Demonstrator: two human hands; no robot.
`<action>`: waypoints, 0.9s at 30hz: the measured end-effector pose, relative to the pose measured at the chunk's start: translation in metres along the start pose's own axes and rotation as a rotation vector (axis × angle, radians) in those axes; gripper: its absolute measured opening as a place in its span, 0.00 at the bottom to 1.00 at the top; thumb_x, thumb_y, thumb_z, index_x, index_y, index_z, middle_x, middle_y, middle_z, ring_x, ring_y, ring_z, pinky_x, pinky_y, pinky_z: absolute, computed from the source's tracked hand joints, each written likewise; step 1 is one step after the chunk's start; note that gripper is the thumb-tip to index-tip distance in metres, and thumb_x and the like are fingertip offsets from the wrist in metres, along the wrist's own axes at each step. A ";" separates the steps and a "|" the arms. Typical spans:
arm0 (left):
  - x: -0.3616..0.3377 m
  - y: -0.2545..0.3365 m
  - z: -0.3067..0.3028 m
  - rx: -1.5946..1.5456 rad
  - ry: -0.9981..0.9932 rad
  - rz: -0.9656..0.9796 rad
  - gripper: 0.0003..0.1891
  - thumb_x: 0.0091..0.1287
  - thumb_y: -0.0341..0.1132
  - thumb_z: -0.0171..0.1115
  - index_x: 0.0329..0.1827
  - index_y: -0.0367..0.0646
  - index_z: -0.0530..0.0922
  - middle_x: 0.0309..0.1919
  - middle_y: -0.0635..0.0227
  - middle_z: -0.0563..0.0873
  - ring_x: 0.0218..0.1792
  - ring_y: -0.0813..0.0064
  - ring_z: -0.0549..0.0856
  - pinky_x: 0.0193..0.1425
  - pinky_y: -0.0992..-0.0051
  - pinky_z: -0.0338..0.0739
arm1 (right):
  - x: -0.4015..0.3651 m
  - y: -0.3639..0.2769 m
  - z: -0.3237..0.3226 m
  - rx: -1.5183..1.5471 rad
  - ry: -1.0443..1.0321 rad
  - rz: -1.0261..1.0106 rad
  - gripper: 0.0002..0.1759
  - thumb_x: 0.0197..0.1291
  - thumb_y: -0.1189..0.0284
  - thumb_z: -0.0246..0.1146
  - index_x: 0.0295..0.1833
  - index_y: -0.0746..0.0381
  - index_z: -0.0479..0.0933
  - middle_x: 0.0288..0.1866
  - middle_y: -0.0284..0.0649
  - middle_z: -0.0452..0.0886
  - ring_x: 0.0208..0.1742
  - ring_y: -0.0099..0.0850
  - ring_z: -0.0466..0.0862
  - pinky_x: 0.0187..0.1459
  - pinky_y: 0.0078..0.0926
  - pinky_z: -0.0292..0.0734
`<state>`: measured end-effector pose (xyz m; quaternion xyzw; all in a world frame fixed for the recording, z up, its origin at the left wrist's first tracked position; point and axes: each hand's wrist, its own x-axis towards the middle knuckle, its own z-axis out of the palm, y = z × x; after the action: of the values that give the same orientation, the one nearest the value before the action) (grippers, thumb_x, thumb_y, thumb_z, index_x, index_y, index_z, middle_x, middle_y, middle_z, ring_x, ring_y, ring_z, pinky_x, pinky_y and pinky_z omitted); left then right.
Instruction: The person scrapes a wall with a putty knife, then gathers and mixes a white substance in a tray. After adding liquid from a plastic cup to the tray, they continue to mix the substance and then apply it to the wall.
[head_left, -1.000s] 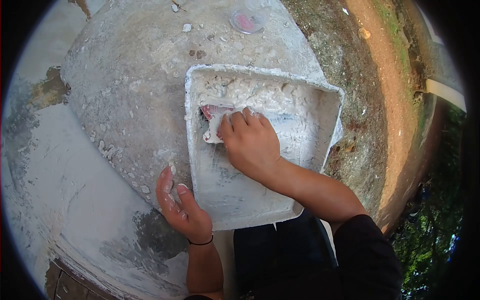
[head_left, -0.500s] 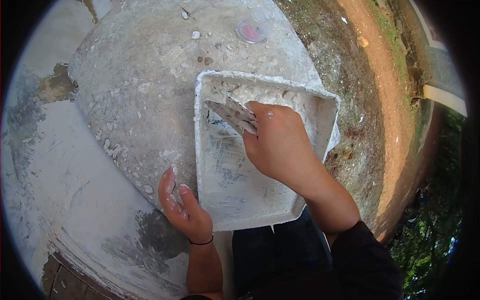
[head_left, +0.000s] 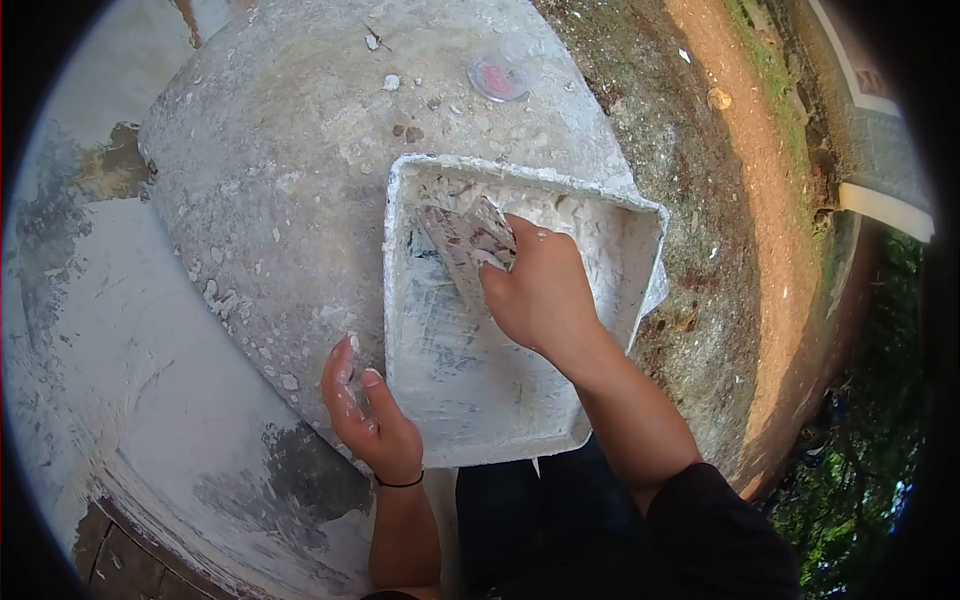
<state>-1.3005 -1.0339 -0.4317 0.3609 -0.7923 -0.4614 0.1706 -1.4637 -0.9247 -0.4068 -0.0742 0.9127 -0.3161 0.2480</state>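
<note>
Inside the white plaster-caked rectangular tray (head_left: 470, 400), the right hand (head_left: 540, 290) grips a flat plaster-smeared scraper blade (head_left: 462, 243), fingers curled tight round it, its edge in the lumpy white paste (head_left: 575, 215) at the far end. Meanwhile the left hand (head_left: 368, 420), fingers loosely spread, presses the tray's near left rim against the rounded grey concrete slab (head_left: 290, 180).

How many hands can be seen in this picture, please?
2. The left hand lies on the concrete slab beside the left rim of the tray. The right hand is inside the tray, gripping a scraper. No other hand shows.
</note>
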 end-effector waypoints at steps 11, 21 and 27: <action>-0.004 0.001 0.004 0.010 -0.016 -0.010 0.16 0.67 0.29 0.48 0.55 0.28 0.71 0.54 0.50 0.76 0.56 0.56 0.75 0.62 0.63 0.65 | -0.005 -0.011 -0.012 -0.032 -0.042 0.008 0.18 0.46 0.75 0.61 0.43 0.75 0.73 0.30 0.62 0.79 0.35 0.56 0.81 0.42 0.44 0.78; -0.004 -0.002 -0.003 0.039 -0.045 0.034 0.16 0.69 0.26 0.45 0.58 0.29 0.69 0.57 0.54 0.74 0.56 0.67 0.73 0.62 0.70 0.64 | 0.028 -0.020 0.011 -0.169 -0.152 -0.109 0.16 0.42 0.80 0.59 0.41 0.75 0.75 0.28 0.61 0.80 0.32 0.53 0.83 0.36 0.41 0.80; 0.000 -0.002 -0.009 0.048 -0.041 0.041 0.16 0.69 0.26 0.46 0.58 0.29 0.69 0.56 0.54 0.75 0.56 0.66 0.73 0.62 0.70 0.64 | 0.021 -0.002 -0.008 -0.182 -0.100 -0.017 0.19 0.43 0.76 0.61 0.43 0.76 0.76 0.32 0.63 0.80 0.37 0.53 0.83 0.43 0.40 0.79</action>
<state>-1.2944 -1.0397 -0.4284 0.3393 -0.8136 -0.4459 0.1552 -1.4858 -0.9281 -0.4080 -0.1200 0.9234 -0.2298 0.2830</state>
